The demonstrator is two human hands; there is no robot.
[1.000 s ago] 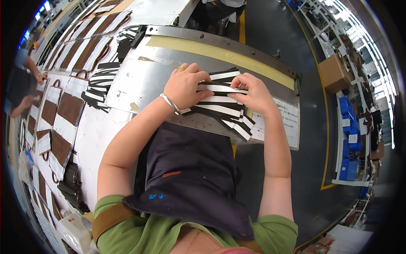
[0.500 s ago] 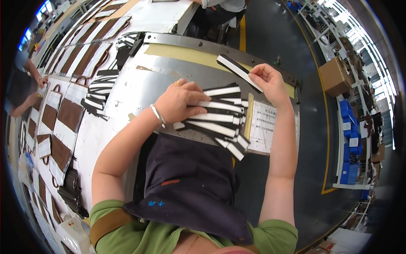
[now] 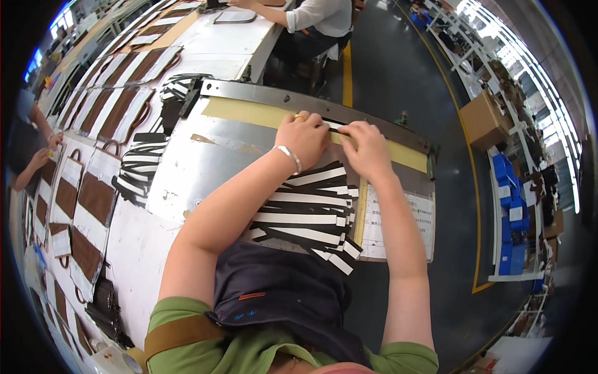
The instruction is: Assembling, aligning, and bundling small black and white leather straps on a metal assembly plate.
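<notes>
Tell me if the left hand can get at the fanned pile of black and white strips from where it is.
Probably yes: the left hand rests at the yellow band, the strips lie uncovered just below its wrist, nothing between.

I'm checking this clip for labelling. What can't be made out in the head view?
- Strip under both hands: the left hand and right hand cover most of it.
- Each hand's grip: fingertips hidden.
- Printed sheet: text too small.
- Lower strip pile: partly behind the left forearm.
</notes>
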